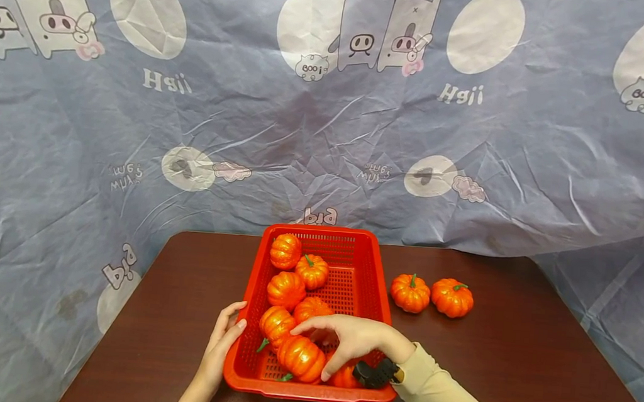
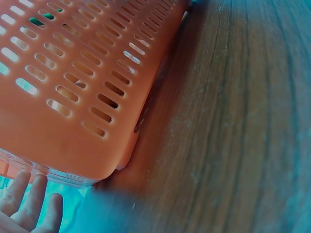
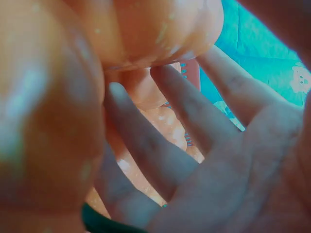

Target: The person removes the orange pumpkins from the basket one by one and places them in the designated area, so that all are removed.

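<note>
In the head view a red slotted plastic basket (image 1: 370, 274) holds several shiny orange pumpkins, one of them near its back left corner (image 1: 286, 251). At the basket's left side, my left hand (image 1: 218, 350) touches the rim with its thumb and fingertips. The left wrist view shows that hand's fingers (image 2: 34, 201) fairly straight against the basket (image 2: 73, 141). Inside the front part, my right hand (image 1: 353, 339) grips a pumpkin (image 1: 301, 358) between thumb and fingers. Its fingertips lie against a pumpkin (image 3: 150, 29) in the right wrist view; the thumb's contact is partly hidden there.
Two more pumpkins, one nearer the basket (image 1: 410, 293) and one farther right (image 1: 452, 298), sit on the dark brown table (image 1: 513, 367). A patterned grey-blue cloth (image 1: 327, 132) hangs behind the table. A black device (image 1: 374, 373) is strapped to my right wrist.
</note>
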`<state>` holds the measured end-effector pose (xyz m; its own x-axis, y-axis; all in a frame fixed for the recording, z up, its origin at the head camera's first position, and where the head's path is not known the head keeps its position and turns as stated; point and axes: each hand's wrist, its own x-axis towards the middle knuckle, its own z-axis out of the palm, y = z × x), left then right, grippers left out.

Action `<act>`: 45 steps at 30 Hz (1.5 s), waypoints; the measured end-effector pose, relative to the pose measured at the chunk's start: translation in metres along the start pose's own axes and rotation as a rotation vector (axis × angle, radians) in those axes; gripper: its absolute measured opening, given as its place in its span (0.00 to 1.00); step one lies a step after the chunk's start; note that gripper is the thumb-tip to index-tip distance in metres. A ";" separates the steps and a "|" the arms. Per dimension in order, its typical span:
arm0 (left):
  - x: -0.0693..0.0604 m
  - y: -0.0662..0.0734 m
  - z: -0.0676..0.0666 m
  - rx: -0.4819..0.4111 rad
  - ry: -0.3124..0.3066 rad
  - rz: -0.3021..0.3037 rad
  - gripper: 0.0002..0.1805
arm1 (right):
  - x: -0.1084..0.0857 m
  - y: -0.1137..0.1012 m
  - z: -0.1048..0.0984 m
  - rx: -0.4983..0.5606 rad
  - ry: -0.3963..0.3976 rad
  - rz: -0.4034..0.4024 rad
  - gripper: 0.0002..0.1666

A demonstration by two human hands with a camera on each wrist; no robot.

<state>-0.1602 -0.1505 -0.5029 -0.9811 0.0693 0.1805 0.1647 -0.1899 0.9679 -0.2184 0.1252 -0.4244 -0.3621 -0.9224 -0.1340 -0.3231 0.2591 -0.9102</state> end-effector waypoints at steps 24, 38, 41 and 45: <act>-0.001 0.003 0.000 0.014 -0.027 0.012 0.22 | -0.006 -0.009 -0.001 -0.065 0.158 -0.097 0.40; -0.002 0.002 0.001 0.009 -0.004 0.007 0.21 | -0.021 -0.021 -0.017 0.081 0.353 -0.183 0.35; -0.002 0.003 0.001 0.008 -0.007 0.011 0.21 | -0.027 -0.024 -0.021 0.063 0.410 -0.207 0.36; -0.002 0.003 0.001 0.009 -0.005 0.009 0.21 | -0.037 -0.027 -0.027 0.040 0.493 -0.238 0.37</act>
<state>-0.1580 -0.1500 -0.5001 -0.9791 0.0728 0.1899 0.1742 -0.1814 0.9679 -0.2196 0.1596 -0.3842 -0.6531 -0.7084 0.2678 -0.4157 0.0398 -0.9086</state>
